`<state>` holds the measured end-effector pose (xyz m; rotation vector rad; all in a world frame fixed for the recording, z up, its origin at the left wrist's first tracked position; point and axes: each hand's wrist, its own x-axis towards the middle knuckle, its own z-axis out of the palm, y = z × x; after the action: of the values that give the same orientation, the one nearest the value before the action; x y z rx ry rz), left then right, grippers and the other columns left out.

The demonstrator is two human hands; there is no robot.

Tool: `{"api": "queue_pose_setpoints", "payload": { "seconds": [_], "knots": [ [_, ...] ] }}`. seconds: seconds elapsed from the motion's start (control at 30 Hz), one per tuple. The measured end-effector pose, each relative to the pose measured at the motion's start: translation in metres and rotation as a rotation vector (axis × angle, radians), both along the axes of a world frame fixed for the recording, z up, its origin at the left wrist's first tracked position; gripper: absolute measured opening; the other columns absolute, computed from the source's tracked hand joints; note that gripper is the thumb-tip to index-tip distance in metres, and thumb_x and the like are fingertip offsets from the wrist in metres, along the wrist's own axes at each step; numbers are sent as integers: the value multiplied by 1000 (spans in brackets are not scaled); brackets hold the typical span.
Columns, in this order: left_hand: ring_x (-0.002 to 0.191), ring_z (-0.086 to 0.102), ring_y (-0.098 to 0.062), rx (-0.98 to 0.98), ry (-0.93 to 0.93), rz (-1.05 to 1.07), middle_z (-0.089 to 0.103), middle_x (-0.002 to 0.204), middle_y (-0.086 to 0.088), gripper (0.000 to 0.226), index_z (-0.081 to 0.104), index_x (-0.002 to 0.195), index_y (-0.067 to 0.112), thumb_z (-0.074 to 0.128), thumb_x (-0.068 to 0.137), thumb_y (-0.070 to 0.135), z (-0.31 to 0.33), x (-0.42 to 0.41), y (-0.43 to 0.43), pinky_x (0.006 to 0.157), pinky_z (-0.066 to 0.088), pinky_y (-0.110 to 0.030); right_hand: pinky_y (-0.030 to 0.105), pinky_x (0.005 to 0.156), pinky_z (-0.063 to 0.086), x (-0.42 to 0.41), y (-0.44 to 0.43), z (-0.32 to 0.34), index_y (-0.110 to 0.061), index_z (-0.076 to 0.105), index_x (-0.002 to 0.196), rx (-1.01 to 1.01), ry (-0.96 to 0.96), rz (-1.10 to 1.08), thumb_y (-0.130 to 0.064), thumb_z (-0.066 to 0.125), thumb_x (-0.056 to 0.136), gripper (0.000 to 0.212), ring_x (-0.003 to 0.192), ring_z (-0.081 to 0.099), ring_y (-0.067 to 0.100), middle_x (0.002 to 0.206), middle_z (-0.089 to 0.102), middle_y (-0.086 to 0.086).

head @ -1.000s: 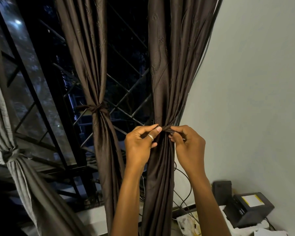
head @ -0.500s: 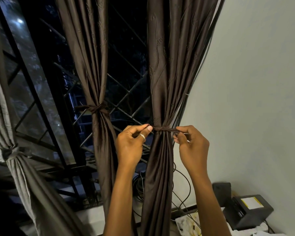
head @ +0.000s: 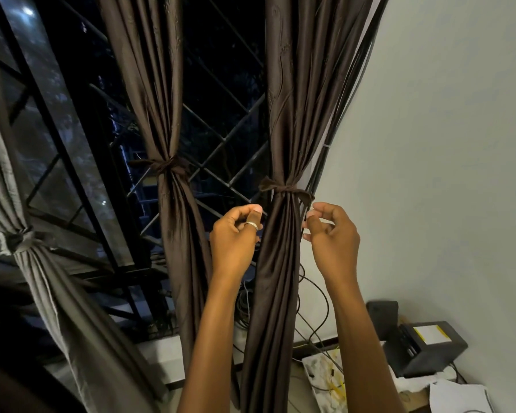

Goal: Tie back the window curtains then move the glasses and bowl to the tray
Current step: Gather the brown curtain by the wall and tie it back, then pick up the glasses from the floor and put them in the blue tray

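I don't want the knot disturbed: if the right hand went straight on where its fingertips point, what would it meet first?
Likely the tie's loose end, just up-left of the right hand, then the rightmost curtain; depth is unclear.

Dim indoor light softly washes the wall (head: 444,144) at three o'clock; curtains (head: 295,84) show a faint sheen. Window (head: 221,70) black, one glint at eleven o'clock. Edges bow.
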<state>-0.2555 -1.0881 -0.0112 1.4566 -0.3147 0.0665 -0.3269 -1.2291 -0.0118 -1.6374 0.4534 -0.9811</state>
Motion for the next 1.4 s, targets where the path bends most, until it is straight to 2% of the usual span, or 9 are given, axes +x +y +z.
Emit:
{"api": "queue_pose_setpoints", "payload": {
  "seconds": [0.23,0.37,0.47,0.57,0.73,0.9,1.03,1.13,1.4],
  "knots": [
    [67,70,-8,84,59,158,74,83,15,14,69,95,38,76,88,28,-36,-17,11,67,58,-28,32,78,64,-3,11,-35,-24,69,113,87,65,105,-25,63,99,15,85,74,8,96,74,-13],
    [68,66,-13,138,120,306,71,81,2,19,66,82,31,79,86,18,-61,-28,23,66,54,-30,32,77,63,-6,24,-61,-22,70,110,92,133,197,-24,63,100,12,83,75,8,95,75,-7],
    [74,71,-8,150,131,362,68,91,-10,30,64,71,21,72,86,-4,-76,-39,34,68,52,-16,30,74,63,-7,37,-79,-22,70,106,99,186,270,-23,62,101,10,81,75,6,93,75,-5],
    [77,69,8,181,138,423,67,90,-4,37,63,65,17,66,84,-15,-90,-55,45,67,50,-6,27,71,62,-10,52,-96,-23,69,105,91,230,345,-21,61,101,10,81,75,5,94,75,-4],
    [76,70,-10,236,218,596,70,81,2,39,59,57,29,81,82,10,-120,-82,70,74,57,-33,30,73,62,-16,82,-122,-24,69,100,87,320,495,-20,59,102,11,79,74,5,92,75,-5],
    [79,70,-18,272,342,764,72,80,3,30,60,63,22,81,82,14,-125,-102,104,80,58,-42,39,82,62,-19,116,-128,-30,68,96,103,356,631,-20,59,102,15,79,74,6,87,75,-9],
    [80,68,-9,399,328,871,72,89,6,22,70,69,23,74,84,7,-117,-115,133,80,58,-35,44,86,61,-19,145,-122,-24,71,100,62,362,716,-22,59,102,12,81,74,7,85,76,-8],
    [75,61,4,443,290,921,71,94,11,21,73,75,26,74,84,7,-108,-124,158,71,49,-14,44,84,62,-19,172,-111,-27,71,98,54,347,774,-24,59,101,13,80,74,5,86,76,-13],
    [81,66,-8,320,256,976,69,95,10,34,70,70,33,67,86,3,-98,-143,251,75,53,-27,39,84,62,-34,270,-90,-20,72,102,2,336,863,-19,60,101,12,78,73,5,90,75,-4]
  ]
}}
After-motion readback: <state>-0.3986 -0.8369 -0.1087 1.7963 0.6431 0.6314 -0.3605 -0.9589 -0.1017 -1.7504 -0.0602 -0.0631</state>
